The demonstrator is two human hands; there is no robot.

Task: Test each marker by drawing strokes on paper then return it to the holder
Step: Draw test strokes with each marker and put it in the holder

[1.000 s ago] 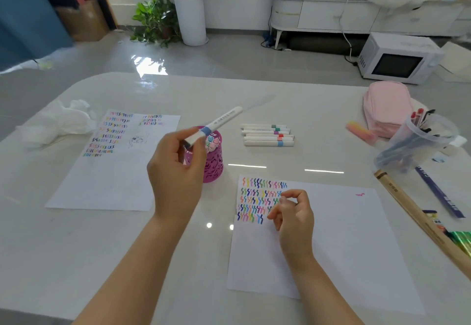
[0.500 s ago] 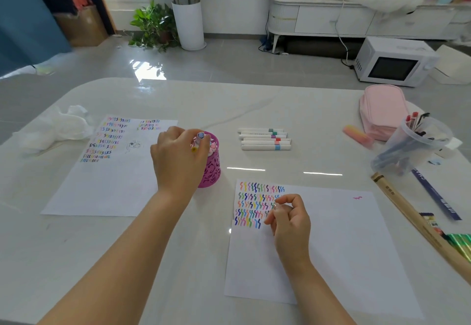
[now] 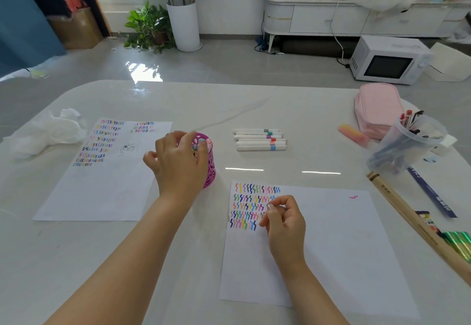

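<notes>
A pink openwork holder [image 3: 211,172] stands mid-table with several marker caps [image 3: 201,142] showing at its top. My left hand [image 3: 178,164] lies over the holder's rim, fingertips among the caps and thumb held apart; I see no marker in it. My right hand [image 3: 285,225] rests on the near white paper [image 3: 331,248], fingers curled together, nothing visible in them, beside rows of coloured squiggles [image 3: 249,205]. Several white markers [image 3: 260,140] lie in a row beyond the paper.
A second stroke-covered sheet [image 3: 107,192] lies at left, with crumpled tissue [image 3: 48,131] behind it. At right are a pink pencil case [image 3: 377,105], a clear cup of pens [image 3: 407,144], a pink-yellow eraser [image 3: 353,133], a wooden stick [image 3: 407,212] and a blue ruler [image 3: 430,192].
My left hand brought the blue-banded marker down from the air into the pink holder and let it go. My right hand stayed on the paper.
</notes>
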